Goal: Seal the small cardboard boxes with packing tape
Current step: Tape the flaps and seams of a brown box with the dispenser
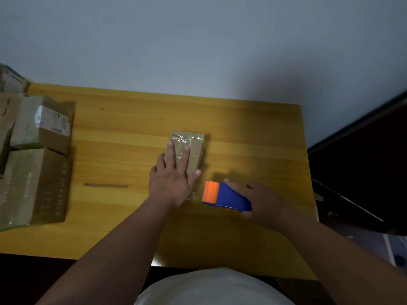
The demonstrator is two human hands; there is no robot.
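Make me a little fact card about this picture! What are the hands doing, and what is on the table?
left hand: flat, fingers straight, pressing on the small box
right hand: grips the tape dispenser
tape dispenser: blue with orange front, beside the box
small box: clear tape along its top
table: yellow wood
other boxes: stacked at the left edge

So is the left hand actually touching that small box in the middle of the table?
Touching. The head view shows the left hand lying flat on the small cardboard box, fingers spread straight across its taped top with no gap.
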